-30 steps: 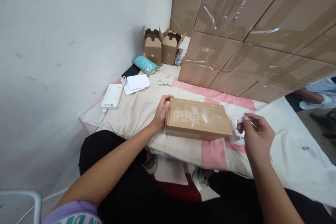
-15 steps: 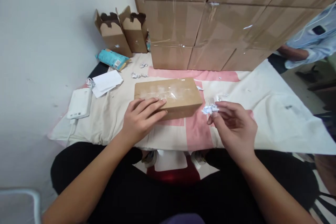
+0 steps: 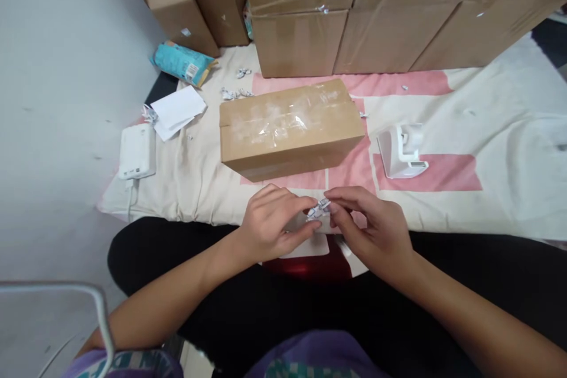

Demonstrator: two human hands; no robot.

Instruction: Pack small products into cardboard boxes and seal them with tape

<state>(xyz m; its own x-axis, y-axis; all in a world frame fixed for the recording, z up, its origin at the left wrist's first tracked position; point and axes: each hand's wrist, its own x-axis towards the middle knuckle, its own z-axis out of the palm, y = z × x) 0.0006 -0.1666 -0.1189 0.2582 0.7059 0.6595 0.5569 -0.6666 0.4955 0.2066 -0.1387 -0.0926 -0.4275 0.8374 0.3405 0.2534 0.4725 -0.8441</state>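
Note:
A small wad of crumpled printed paper is between my two hands, just in front of the table's near edge. My right hand pinches its right side between thumb and fingers. On the other side, my left hand has its thumb and forefinger closed at the wad's left end. Right behind my hands lies a closed brown cardboard box, with clear shiny tape along its top. Neither hand touches the box.
A white plastic tape-dispenser-like object stands right of the box. Stacked cartons line the back. At left are a white power bank, folded white paper, a blue packet, paper scraps and open cardboard boxes.
My left hand has left the box and come to the paper wad. My right hand has brought the wad left and nearer to me. The view has tipped down.

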